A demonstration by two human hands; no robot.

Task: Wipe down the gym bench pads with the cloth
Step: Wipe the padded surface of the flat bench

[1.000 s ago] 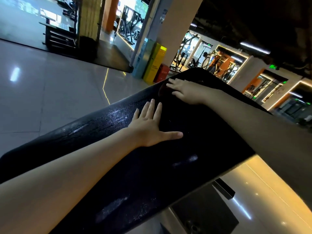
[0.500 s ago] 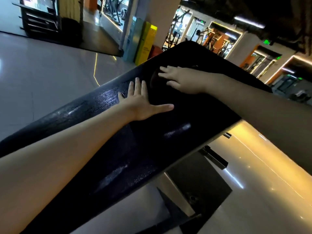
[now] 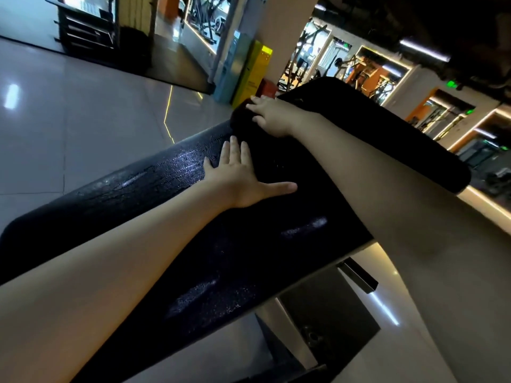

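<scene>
A long black bench pad point(image 3: 154, 178) runs from lower left to upper right, with wet streaks shining on its left edge. My left hand point(image 3: 237, 178) lies flat on the pad, fingers spread, holding nothing. Farther along, my right hand point(image 3: 272, 114) presses palm down on a dark cloth point(image 3: 240, 117), which is bunched at the pad's left edge and hard to tell from the black pad. My right forearm crosses over the pad from the right.
The bench's dark metal base point(image 3: 326, 313) shows under the pad at lower right. Glossy tile floor point(image 3: 83, 111) lies to the left. A yellow box point(image 3: 253, 70) and a red one point(image 3: 268, 87) stand by a pillar point(image 3: 287, 29) beyond the pad's far end. Gym machines fill the background.
My right hand has slid with the cloth toward the pad's left edge. My left hand has stayed flat on the pad. The head camera has shifted.
</scene>
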